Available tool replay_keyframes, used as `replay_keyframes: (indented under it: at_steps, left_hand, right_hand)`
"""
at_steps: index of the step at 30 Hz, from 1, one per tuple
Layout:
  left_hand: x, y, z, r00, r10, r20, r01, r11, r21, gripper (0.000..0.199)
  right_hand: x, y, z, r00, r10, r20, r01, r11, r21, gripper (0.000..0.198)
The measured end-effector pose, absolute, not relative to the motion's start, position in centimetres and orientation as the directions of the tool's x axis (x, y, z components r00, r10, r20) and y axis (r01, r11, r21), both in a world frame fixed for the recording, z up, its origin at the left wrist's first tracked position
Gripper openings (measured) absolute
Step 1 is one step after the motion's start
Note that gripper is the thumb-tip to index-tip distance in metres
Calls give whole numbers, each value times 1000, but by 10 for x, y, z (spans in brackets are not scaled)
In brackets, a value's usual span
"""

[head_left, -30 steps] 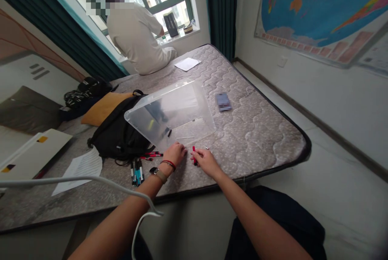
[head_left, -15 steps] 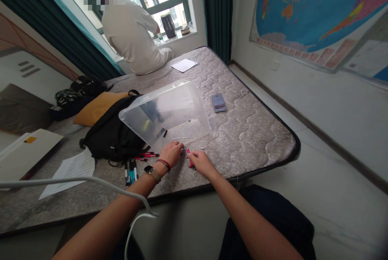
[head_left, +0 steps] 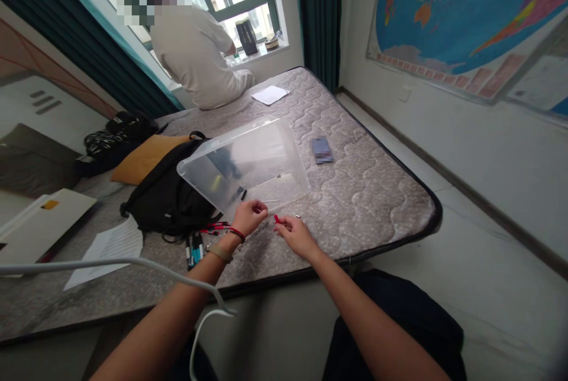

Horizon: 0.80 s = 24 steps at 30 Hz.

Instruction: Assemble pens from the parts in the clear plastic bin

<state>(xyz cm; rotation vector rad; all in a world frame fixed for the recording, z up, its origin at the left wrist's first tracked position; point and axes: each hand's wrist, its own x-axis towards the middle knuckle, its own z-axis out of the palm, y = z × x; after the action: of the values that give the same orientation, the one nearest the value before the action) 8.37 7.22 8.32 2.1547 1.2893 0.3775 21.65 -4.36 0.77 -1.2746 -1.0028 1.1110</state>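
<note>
My right hand [head_left: 296, 235] is closed in a pinch on a red pen [head_left: 277, 219], whose red end sticks up past the fingertips while the rest is hidden. My left hand [head_left: 249, 214] has its fingers curled together at the near edge of a clear plastic box [head_left: 284, 132]; whatever they may hold cannot be made out. A small black piece [head_left: 244, 194] shows at the box, just beyond this hand. Left of my left wrist lie several red and black pens [head_left: 216, 228] and a row of blue, black and white markers [head_left: 194, 252].
All this lies on a quilted mattress [head_left: 373, 203]. A black backpack [head_left: 164, 203] touches the box's left side; a phone-like blurred object [head_left: 322, 150] lies to its right. A white cable [head_left: 146, 264] crosses the lower left. Someone in pale clothes [head_left: 190, 55] sits by the window.
My left hand has lifted slightly and turned, its fingers now curled inward. In my right hand the pen has shifted, so less of it shows below the fingers.
</note>
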Motion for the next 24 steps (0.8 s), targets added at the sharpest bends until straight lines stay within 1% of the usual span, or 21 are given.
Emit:
replay_keyframes:
  at_steps: [1,2,3,5,7,11,19,22,24]
  left_hand:
    - [81,69,87,408,911,-52,615,-232,753,18]
    - [78,65,90,341,938,-57,507,-133,852,24]
    - [75,59,92,298,952,-63,405,-66,912,28]
    - [70,46,95,270,961,-50,289,-31,957,32]
    - [66,33,97,256,967,-8,280,-66,958,31]
    - [64,17,100,210,975,73,323,-139,936,26]
    - [68,2,101,281,948,147,348,-244,905,17]
    - [67,-5,102,306,932,196,362,-304,881,15]
    - [66,-8,103,292,931,218,366,-319,874,14]
  right_hand:
    - [216,-45,11,201,979,-15,-28,-10,-1000,22]
    - [216,-46,14,204,979,10,0,10,-1000,22]
    - [216,-48,18,205,978,35,20,32,-999,24]
    - [214,-50,25,205,976,77,46,69,-997,26]
    - [212,-52,30,199,975,98,53,89,-995,27]
    - [208,-55,34,159,982,102,47,96,-994,27]
    - [204,-57,36,116,986,121,78,112,-991,26]
    - [203,-58,35,125,984,125,79,116,-990,26]
    - [203,-58,35,142,983,116,71,107,-992,27]
